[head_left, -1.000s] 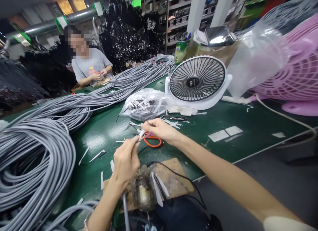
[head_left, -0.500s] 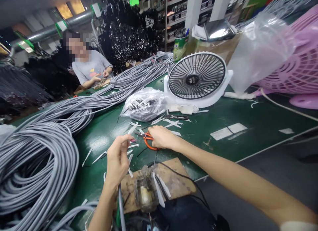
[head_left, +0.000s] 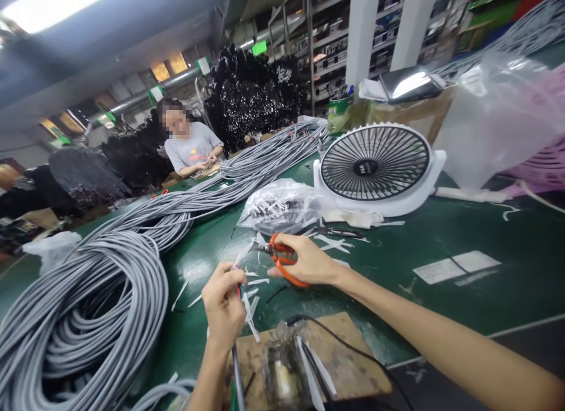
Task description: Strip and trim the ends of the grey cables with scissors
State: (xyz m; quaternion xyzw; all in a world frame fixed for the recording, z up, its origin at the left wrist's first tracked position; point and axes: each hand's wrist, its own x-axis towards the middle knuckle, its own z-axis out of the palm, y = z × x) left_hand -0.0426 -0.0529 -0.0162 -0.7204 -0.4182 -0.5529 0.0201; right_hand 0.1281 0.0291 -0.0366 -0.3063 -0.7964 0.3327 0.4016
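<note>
My left hand (head_left: 224, 305) is closed around the end of a grey cable (head_left: 237, 373), which runs down below the hand. Thin coloured wires (head_left: 239, 289) poke out at its fingertips. My right hand (head_left: 311, 261) grips a pair of orange-handled cutters (head_left: 289, 274), with the handles spread apart. The cutters' dark jaws point left, above and to the right of the left fingertips. A white strip (head_left: 244, 253) shows between the left fingertips and the jaws; whether the jaws touch it I cannot tell.
Coiled grey cables (head_left: 145, 287) fill the left of the green table (head_left: 375, 317). Beyond the hands are a plastic bag (head_left: 282, 208) of small parts and a white fan (head_left: 375, 163). A stained board (head_left: 353, 352) with a small device lies in front. Across the table sits a person (head_left: 194, 143).
The camera view has shifted, so the scene sits lower and further right. The cutters have lifted off the tabletop and their handles show more widely spread. My left hand keeps hold of the cable.
</note>
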